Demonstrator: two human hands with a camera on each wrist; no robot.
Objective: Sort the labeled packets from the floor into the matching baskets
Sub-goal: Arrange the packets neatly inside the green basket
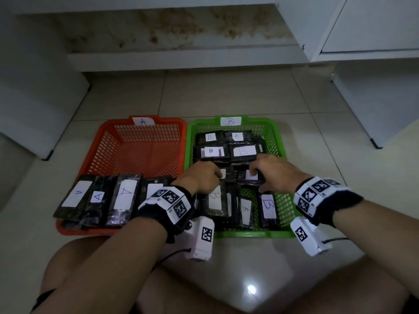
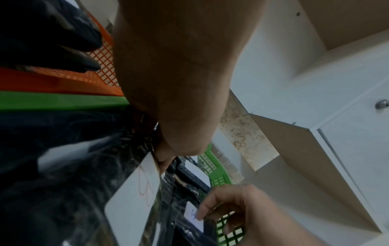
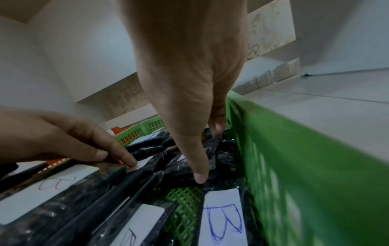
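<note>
The orange basket point(image 1: 138, 152) carries an A tag, the green basket point(image 1: 249, 234) beside it a B tag. Dark packets with A labels point(image 1: 123, 197) lean on the orange basket's near rim. The green basket holds several B packets point(image 1: 242, 151). Both hands are inside the green basket. My left hand point(image 1: 216, 174) curls over the top end of an upright B packet point(image 2: 134, 196). My right hand point(image 3: 207, 153) pinches a small B packet point(image 1: 250, 176) between thumb and fingers, near the basket's right wall point(image 3: 294, 166).
White cabinets stand left point(image 1: 34, 98) and right point(image 1: 374, 98), with a stained low shelf point(image 1: 181, 60) behind the baskets. Bare tiled floor point(image 1: 226, 96) lies beyond the baskets and to their right. My knees are at the bottom edge.
</note>
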